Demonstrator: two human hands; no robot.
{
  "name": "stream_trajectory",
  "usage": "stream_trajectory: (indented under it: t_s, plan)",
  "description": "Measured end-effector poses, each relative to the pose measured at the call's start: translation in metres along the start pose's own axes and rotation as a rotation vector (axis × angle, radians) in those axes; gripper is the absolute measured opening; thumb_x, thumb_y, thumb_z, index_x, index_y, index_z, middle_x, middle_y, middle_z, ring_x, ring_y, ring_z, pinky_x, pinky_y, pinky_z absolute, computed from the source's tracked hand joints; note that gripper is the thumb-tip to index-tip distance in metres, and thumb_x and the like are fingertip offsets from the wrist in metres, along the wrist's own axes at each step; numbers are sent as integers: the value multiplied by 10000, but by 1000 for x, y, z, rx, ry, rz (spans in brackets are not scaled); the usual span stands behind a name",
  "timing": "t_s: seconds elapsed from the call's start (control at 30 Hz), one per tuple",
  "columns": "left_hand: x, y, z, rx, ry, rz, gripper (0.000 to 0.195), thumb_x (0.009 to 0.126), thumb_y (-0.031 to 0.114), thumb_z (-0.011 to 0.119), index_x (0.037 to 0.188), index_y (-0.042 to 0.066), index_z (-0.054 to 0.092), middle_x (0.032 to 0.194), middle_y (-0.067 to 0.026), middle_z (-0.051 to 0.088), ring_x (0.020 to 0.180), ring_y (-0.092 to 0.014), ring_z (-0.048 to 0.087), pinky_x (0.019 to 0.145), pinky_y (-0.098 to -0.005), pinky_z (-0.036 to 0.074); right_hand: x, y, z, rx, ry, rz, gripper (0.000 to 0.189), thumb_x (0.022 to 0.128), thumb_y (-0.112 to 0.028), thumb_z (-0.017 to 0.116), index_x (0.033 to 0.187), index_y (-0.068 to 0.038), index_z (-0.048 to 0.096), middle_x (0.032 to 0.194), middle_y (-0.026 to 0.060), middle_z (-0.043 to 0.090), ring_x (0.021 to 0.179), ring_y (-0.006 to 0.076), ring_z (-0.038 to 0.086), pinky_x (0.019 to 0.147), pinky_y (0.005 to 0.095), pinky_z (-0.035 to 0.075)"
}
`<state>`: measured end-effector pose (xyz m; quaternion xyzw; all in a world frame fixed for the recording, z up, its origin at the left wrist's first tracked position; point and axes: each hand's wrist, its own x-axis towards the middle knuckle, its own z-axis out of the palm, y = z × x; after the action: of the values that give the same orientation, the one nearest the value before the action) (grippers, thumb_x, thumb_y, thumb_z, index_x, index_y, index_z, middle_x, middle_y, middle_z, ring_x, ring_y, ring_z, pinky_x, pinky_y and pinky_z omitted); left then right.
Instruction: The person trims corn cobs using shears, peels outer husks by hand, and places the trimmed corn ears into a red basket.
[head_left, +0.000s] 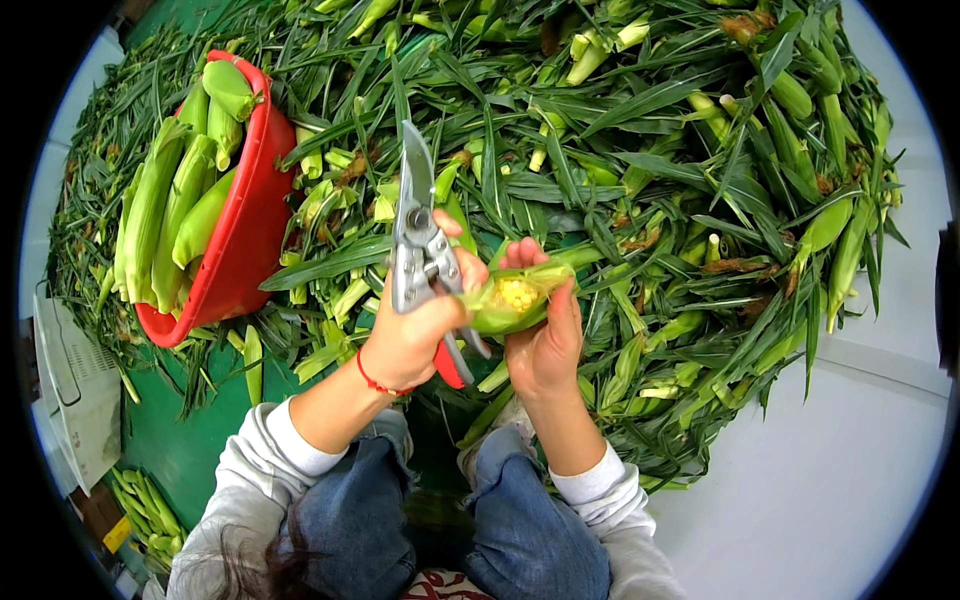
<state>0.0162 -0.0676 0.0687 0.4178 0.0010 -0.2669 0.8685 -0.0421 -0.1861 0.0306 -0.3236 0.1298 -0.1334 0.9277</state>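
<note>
My left hand (416, 330), with a thin red bracelet at the wrist, holds metal pruning shears (420, 217) against the palm. Their blade end points away from me, and a red handle grip (448, 366) shows below the hand. The thumb and fingers of that hand are also at the husk of an ear of corn (517, 296). Cupped around the ear from the right is my right hand (551, 345). A gap in the green husk bares yellow kernels near the middle of the visible side. The ear's left end is partly hidden behind my left hand.
A heap of corn leaves, husks and stalks (637, 202) spreads before me. On its left a tilted red plastic basin (259, 195) holds several husked ears. Green floor (169, 442) shows at lower left, near a white crate (82, 382) and more green ears (146, 510).
</note>
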Motion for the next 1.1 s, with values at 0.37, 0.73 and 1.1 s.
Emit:
stream_trajectory:
  t_s: [0.37, 0.73, 1.1]
  plan:
    - [-22, -3, 2, 139, -182, 172, 585, 600, -96, 495, 1103, 148, 320, 738, -48, 462, 682, -169, 480, 643, -302, 428, -4, -1, -6, 312, -77, 33, 362, 965, -289, 366, 1190, -31, 483, 1262, 107, 486, 1153, 243, 473, 1012, 387, 351]
    - [-34, 23, -20, -542, -9, -117, 543, 685, -28, 445, 1202, 131, 411, 913, -109, 539, 879, -278, 549, 854, -431, 454, -27, -30, 41, 138, -11, 344, 390, 970, -294, 353, 1252, -34, 423, 1240, 87, 506, 1126, 199, 504, 964, 349, 398]
    - [-67, 48, -30, -753, -114, -52, 499, 726, -39, 459, 1204, 100, 424, 950, -139, 556, 881, -279, 579, 841, -428, 477, -44, -31, 70, 195, -122, 416, 328, 958, -240, 410, 1177, -5, 478, 1157, 96, 559, 1073, 189, 535, 934, 330, 420]
